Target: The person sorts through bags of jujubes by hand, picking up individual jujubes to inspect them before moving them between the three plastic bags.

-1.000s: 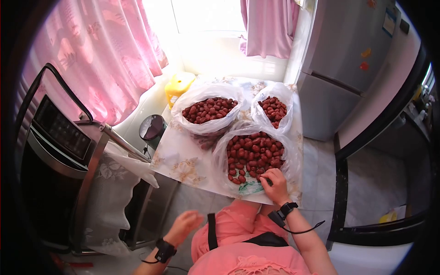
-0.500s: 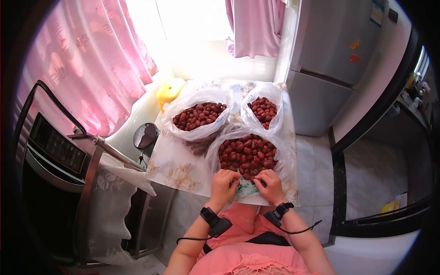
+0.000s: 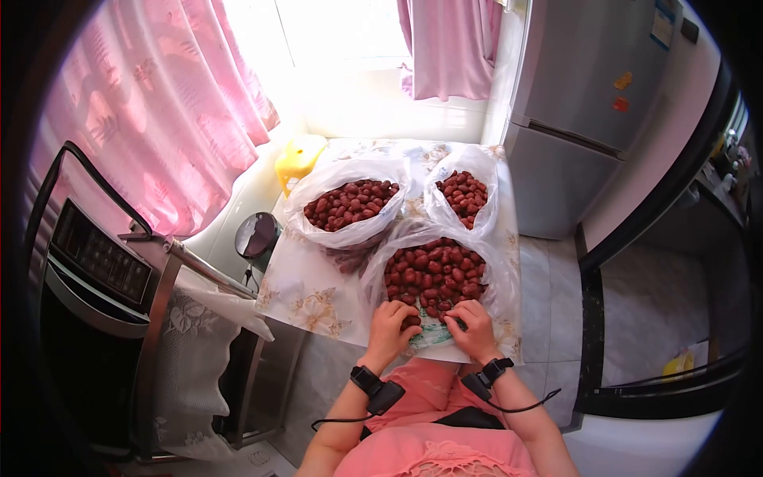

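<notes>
Red dates point(image 3: 433, 270) fill an open clear plastic bag point(image 3: 501, 274) at the near side of the table. My left hand point(image 3: 389, 329) is at the bag's near left edge, its fingers curled round a red date point(image 3: 411, 322). My right hand point(image 3: 474, 327) is at the near right edge, thumb and fingers pinched together; a small dark thing shows at the fingertips, too small to name. Green print on the plastic point(image 3: 431, 332) shows between my hands. Two more bags of red dates stand behind, one at left point(image 3: 350, 238) and one at right point(image 3: 494, 199).
The table point(image 3: 290, 294) has a flowered cover. A yellow stool point(image 3: 298, 157) stands beyond its far left corner. A dark round-lidded bin point(image 3: 257, 235) and an oven point(image 3: 99, 254) are at left. A grey refrigerator point(image 3: 556, 175) stands at the right.
The view has shifted slightly. The fingers of my left hand have opened a little, and the date in them now shows more clearly. My right hand stays pinched near the bag's edge.
</notes>
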Demonstrator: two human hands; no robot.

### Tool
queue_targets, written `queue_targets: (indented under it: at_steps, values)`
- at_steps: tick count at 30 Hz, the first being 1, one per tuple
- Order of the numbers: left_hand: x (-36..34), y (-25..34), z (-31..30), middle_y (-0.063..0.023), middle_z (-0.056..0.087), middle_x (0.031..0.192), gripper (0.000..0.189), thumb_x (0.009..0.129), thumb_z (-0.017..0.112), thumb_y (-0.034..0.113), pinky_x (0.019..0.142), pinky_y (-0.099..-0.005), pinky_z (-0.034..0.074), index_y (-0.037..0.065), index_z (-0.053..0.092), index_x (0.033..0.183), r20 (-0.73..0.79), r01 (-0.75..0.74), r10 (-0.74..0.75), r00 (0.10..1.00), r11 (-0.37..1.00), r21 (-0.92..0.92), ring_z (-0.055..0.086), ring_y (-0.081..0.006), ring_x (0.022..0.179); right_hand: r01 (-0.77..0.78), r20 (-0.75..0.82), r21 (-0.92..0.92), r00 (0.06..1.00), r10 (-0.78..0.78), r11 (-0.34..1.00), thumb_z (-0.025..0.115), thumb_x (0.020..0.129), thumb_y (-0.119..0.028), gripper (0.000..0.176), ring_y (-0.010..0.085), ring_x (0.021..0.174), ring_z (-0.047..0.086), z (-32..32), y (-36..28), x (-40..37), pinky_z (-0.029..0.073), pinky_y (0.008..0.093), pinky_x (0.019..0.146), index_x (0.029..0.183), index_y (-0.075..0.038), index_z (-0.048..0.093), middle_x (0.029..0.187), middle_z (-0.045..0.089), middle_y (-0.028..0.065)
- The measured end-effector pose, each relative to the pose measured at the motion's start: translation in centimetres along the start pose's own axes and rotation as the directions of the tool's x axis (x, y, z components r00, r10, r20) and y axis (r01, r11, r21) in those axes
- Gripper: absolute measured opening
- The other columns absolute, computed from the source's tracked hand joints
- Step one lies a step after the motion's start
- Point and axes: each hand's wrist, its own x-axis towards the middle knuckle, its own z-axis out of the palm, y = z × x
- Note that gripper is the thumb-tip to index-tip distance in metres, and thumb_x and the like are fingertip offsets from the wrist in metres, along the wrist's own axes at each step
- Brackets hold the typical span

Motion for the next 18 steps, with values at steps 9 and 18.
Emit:
queue_targets:
  at_steps: [9,18]
  values:
    - [-0.4,-0.5,0.3,-0.0071,0.067,0.102,0.025,0.082,0.075,0.000,0.082,-0.0363,0.052,0.006,0.069,0.105,0.003,0.198,-0.210,0.978,0.918,-0.344,0.064,-0.0259,0.094,0.009,-0.009,-0.016,1.000,-0.009,1.000,0.078,0.081,-0.005,0.010,0.0317,0.089,0.064,0.1,0.0,0.1,0.053,0.0423,0.079,0.088,-0.004,0.070,0.092,0.066,0.0099]
    - [-1.1,-1.9,0.0,-0.0045,0.066,0.107,0.025,0.097,0.052,-0.008,0.090,-0.0274,0.051,0.000,0.065,0.117,0.090,0.224,-0.216,0.972,0.748,-0.625,0.062,-0.0133,0.097,-0.010,0.000,-0.014,1.000,0.010,1.000,0.077,0.082,-0.005,0.010,0.0317,0.089,0.064,0.0,-0.3,0.1,0.053,0.0419,0.079,0.088,-0.004,0.070,0.092,0.067,0.0099]
